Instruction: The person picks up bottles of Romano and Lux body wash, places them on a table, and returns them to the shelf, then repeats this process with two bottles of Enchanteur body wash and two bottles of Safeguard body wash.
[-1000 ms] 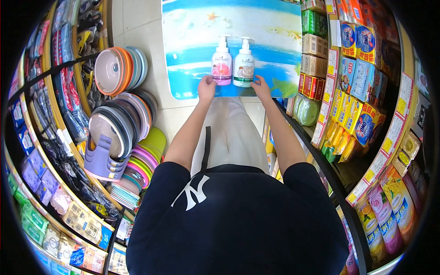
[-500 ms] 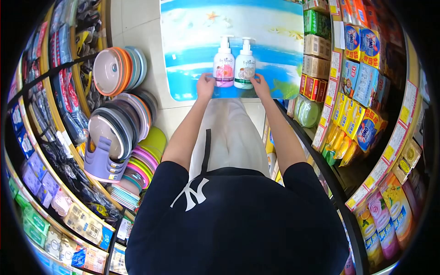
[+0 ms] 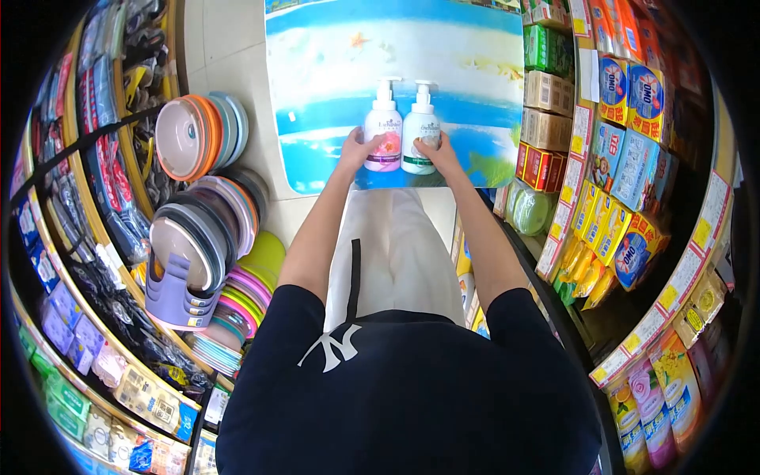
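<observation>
Two white pump bottles stand upright side by side near the close edge of a beach-print table (image 3: 332, 111). The left pump bottle (image 3: 383, 131) has a pink label and a pink lower part. A dark green band runs round the base of the right pump bottle (image 3: 420, 127). My left hand (image 3: 358, 149) is closed on the pink bottle's left side, its thumb across the front. On the other bottle, my right hand (image 3: 439, 154) grips the right side, with the thumb over the label. The fingers behind both bottles are mostly hidden.
Stacked plastic basins (image 3: 180, 138) and a purple slotted basket (image 3: 176, 293) stand on the left. Shelves of packaged goods line both sides, with OMO detergent packs (image 3: 645, 96) and boxes (image 3: 546, 131) on the right. Pale tiled floor (image 3: 229, 47) shows left of the table.
Both hands have moved from beside the bottle bases to a firmer hold, thumbs now across the fronts. The view has shifted slightly, so the table and bottles appear lower.
</observation>
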`<state>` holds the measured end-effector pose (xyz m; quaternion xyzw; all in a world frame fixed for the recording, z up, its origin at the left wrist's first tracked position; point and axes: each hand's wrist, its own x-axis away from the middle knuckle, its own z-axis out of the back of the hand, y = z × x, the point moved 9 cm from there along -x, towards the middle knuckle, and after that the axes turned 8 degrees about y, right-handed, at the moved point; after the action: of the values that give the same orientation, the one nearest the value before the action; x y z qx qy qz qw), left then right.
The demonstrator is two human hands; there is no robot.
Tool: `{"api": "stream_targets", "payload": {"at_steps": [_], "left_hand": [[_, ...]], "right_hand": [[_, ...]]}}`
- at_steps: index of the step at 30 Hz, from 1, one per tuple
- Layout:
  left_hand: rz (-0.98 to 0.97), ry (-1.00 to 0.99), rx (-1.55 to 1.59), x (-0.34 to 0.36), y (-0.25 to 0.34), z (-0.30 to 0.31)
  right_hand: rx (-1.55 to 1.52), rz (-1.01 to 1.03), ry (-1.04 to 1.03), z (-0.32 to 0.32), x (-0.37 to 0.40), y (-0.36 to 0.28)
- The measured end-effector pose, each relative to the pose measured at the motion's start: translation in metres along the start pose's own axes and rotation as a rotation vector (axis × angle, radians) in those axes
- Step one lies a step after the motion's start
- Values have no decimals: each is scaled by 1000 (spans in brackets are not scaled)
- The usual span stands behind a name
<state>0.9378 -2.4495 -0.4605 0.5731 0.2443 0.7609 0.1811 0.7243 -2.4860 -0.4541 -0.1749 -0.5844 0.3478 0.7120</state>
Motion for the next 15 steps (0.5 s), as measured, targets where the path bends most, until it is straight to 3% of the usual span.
{"api": "stream_targets", "payload": {"at_steps": [1, 4, 5, 8, 11, 15], "left_hand": [[-49, 14, -15, 2, 3, -5], [-243, -199, 54, -7, 12, -40], [-288, 46, -33, -13, 5, -28], [-225, 226, -164, 15, 33, -16], [-95, 159, -320, 13, 30, -15], [-228, 65, -76, 46, 45, -10]], "right_hand": [[8, 0, 14, -1, 0, -6], [53, 55, 78, -6, -11, 0], [-28, 98, 58, -8, -10, -7], [102, 29, 99, -3, -8, -9], [185, -75, 49, 4, -10, 1], [-48, 19, -59, 14, 30, -30]]}}
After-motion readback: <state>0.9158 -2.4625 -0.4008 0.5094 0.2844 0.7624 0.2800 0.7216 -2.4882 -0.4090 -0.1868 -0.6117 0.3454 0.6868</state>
